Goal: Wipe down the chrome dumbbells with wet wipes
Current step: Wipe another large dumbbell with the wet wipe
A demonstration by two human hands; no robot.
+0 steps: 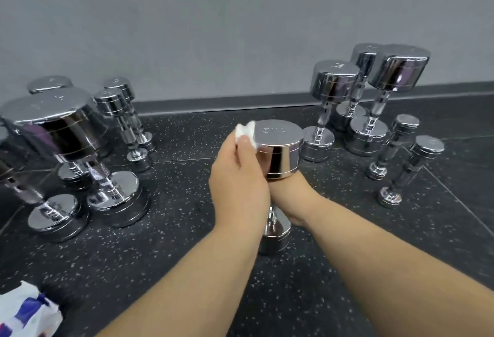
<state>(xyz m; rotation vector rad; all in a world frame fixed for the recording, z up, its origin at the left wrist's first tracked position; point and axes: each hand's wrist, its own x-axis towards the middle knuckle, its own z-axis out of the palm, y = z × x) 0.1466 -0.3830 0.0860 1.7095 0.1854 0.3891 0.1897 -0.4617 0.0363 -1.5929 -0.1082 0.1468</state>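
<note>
A chrome dumbbell (280, 155) stands upright on the dark speckled floor in the middle of the view. My left hand (238, 184) pinches a folded white wet wipe (244, 131) and holds it against the left side of the dumbbell's upper head. My right hand (291, 197) reaches in just below that head and grips the handle; its fingers are mostly hidden behind my left hand. The lower head (275, 235) rests on the floor between my wrists.
Several chrome dumbbells (61, 133) stand upright at the left, and several more (374, 112) at the right by the grey wall. A white and blue wipes pack (26, 312) lies at the bottom left corner.
</note>
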